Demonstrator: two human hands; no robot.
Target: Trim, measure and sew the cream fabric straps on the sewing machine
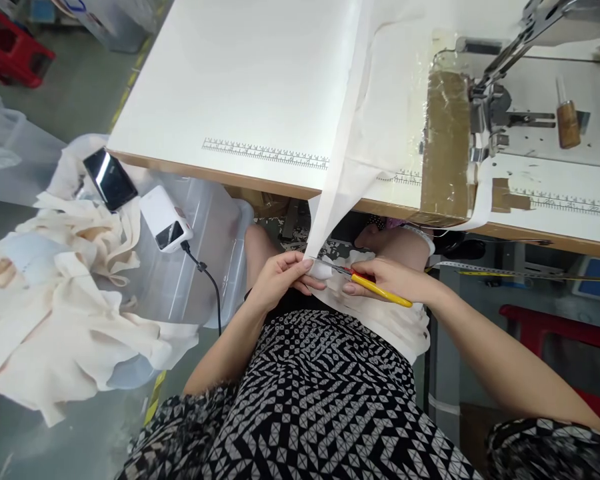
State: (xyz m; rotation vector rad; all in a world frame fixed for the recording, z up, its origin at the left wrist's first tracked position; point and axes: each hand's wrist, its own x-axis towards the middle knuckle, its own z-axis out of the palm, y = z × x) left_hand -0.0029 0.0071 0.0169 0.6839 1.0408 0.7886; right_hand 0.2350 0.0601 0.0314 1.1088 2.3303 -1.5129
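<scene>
Pinched between the thumb and fingers of my left hand is the lower end of a cream fabric strip. The strip runs up over the table edge and across the white tabletop. My right hand is closed around small scissors with yellow and red handles. Their blades point left and lie at the fabric close to my left fingertips; whether they are open or shut is too small to tell. More cream fabric rests on my lap below the right hand.
The white table has a printed ruler along its edge. At the right is a sewing machine, with a wooden-handled tool beside it. A plastic bin at the left bears a white power bank, a phone and cream fabric pieces.
</scene>
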